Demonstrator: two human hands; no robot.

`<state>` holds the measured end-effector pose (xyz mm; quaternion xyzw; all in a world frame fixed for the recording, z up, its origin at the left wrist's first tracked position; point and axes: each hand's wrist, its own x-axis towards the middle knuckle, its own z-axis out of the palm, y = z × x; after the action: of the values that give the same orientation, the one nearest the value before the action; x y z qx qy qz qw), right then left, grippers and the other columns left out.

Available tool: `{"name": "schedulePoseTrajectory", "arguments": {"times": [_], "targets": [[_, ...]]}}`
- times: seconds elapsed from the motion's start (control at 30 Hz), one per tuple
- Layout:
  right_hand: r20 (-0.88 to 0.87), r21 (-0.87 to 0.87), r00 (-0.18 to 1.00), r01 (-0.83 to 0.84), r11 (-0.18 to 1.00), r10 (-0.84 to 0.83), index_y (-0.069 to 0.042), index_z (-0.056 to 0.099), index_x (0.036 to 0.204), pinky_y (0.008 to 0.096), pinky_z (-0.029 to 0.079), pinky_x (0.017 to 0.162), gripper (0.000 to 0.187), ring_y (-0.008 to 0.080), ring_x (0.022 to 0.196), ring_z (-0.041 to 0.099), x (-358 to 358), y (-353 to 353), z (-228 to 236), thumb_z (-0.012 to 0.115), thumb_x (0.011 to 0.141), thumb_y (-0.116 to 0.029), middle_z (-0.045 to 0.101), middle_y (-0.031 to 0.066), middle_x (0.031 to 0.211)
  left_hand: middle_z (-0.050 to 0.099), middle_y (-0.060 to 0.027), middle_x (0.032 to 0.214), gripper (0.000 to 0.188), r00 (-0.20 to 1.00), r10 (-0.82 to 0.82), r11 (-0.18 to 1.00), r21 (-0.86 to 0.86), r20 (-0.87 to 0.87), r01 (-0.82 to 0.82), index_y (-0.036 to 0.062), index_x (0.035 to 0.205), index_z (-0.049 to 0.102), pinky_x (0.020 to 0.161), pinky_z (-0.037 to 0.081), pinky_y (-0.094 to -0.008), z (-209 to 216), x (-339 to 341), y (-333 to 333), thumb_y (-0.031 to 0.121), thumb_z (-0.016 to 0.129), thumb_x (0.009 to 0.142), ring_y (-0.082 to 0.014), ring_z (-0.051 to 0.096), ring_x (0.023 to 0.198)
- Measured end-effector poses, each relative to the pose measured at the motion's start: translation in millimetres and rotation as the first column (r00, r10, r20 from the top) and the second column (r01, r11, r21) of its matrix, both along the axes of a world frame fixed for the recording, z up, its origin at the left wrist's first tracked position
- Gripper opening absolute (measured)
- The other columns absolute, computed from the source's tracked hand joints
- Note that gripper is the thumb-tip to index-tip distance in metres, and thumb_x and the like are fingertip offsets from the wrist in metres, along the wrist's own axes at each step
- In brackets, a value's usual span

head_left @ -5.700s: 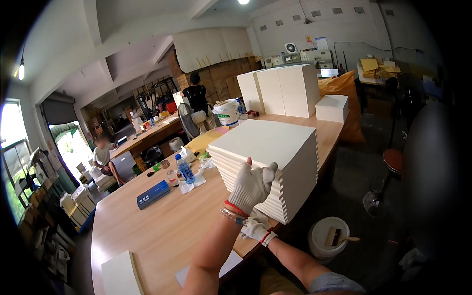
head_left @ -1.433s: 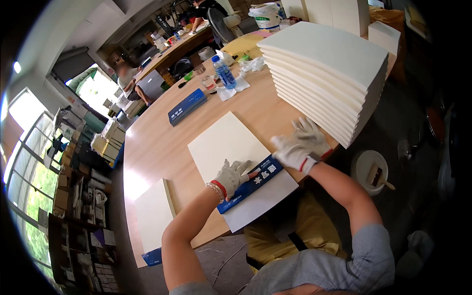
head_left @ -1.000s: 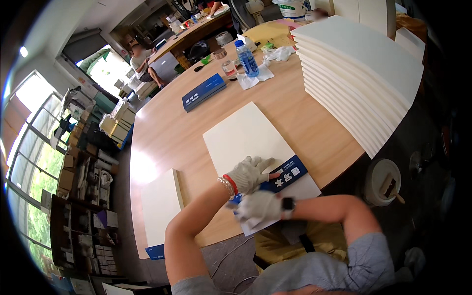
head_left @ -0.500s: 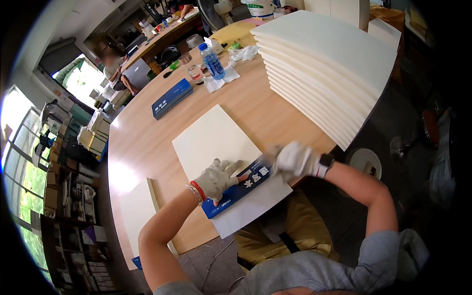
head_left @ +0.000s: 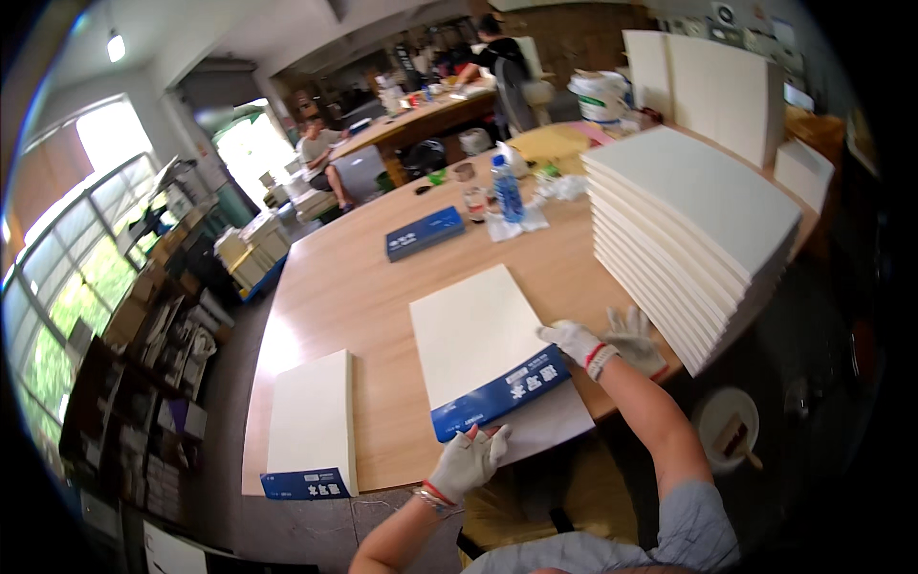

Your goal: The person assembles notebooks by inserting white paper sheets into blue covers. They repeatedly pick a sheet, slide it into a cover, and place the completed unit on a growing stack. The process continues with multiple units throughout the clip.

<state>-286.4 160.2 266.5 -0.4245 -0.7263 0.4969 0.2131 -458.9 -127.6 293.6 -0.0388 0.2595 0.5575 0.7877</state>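
Note:
A cream pad of paper (head_left: 473, 330) lies in front of me, with a blue printed strip (head_left: 502, 390) across its near end. My left hand (head_left: 469, 464), in a white glove with bare fingertips showing, is at the strip's near edge; its fingers look loosely bent and apart. At the strip's right end, my right hand (head_left: 574, 342), also gloved, rests with fingers stretched across the pad's corner. Under the strip a pale sheet (head_left: 550, 426) sticks out past the table's near edge. Beside my right hand lies what looks like a loose white glove (head_left: 631, 337).
Another blue-ended pad (head_left: 311, 411) lies at left. A tall stack of pale pads (head_left: 684, 220) stands at right. Farther back are a blue block (head_left: 424, 234), a blue-labelled bottle (head_left: 507, 191) and a jar (head_left: 475, 204). A bucket with a brush (head_left: 727, 430) is beside the table. Two people are in the background.
My left hand has drawn back from the pad's top to the strip's near edge. My right hand, blurred before, is now at the strip's right corner. The head view has tilted up and shifted.

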Motion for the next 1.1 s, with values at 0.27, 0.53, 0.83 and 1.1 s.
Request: {"name": "schedulePoseTrajectory", "arguments": {"times": [0.27, 0.53, 0.83, 1.1], "targets": [[-0.443, -0.547, 0.897, -0.267, 0.794, -0.003, 0.002, 0.060, 0.101, 0.0298, 0.055, 0.054, 0.029, 0.0174, 0.065, 0.067, -40.7, 29.2, 4.9, 0.064, 0.090, -0.024, 0.067, 0.0082, 0.091, 0.033, 0.0040, 0.055, 0.035, 0.904, 0.387, 0.892, -0.177, -0.181, -0.417, 0.0189, 0.070, 0.037, 0.038, 0.026, -0.0221, 2.5, -4.0, 25.1, 0.027, 0.063, 0.091, -0.0087, 0.032, 0.045], [-0.601, -0.040, 0.753, -0.363, 0.931, 0.268, -0.004, 0.051, 0.115, 0.0248, 0.052, 0.066, 0.029, 0.0102, 0.081, 0.060, -133.2, -93.5, 40.8, 0.060, 0.092, -0.019, 0.061, 0.0036, 0.097, 0.063, -0.0050, 0.084, 0.027, 0.548, 0.490, 0.826, 0.160, -0.678, -0.540, 0.0046, 0.102, 0.058, 0.064, 0.052, -0.0275, 28.5, -80.2, -102.1, 0.023, 0.070, 0.086, -0.0168, 0.060, 0.068], [-0.437, -0.027, 0.822, -0.418, 0.908, 0.365, -0.006, 0.048, 0.108, 0.0283, 0.053, 0.055, 0.035, 0.0156, 0.072, 0.062, -345.0, -230.2, -26.6, 0.068, 0.088, -0.026, 0.062, 0.0074, 0.090, 0.044, -0.0207, 0.137, 0.068, -0.576, -0.051, 0.131, 0.566, -0.816, -0.814, -0.0074, 0.142, 0.029, 0.103, 0.037, -0.0398, 5.1, -199.5, -209.7, 0.015, 0.061, 0.087, -0.0341, 0.048, 0.121], [0.132, -0.070, 0.859, -0.490, 0.869, 0.495, -0.003, 0.040, 0.129, 0.0360, 0.054, 0.057, 0.070, 0.0235, 0.070, 0.067, -344.4, -263.8, 21.6, 0.063, 0.084, -0.053, 0.066, 0.0173, 0.099, 0.007, -0.0241, 0.157, 0.073, -0.387, 0.018, 0.085, 0.387, -0.922, -0.918, -0.0062, 0.149, 0.005, 0.117, 0.016, -0.0383, -28.3, -213.5, -218.3, 0.018, 0.047, 0.094, -0.0349, 0.013, 0.145]]}}
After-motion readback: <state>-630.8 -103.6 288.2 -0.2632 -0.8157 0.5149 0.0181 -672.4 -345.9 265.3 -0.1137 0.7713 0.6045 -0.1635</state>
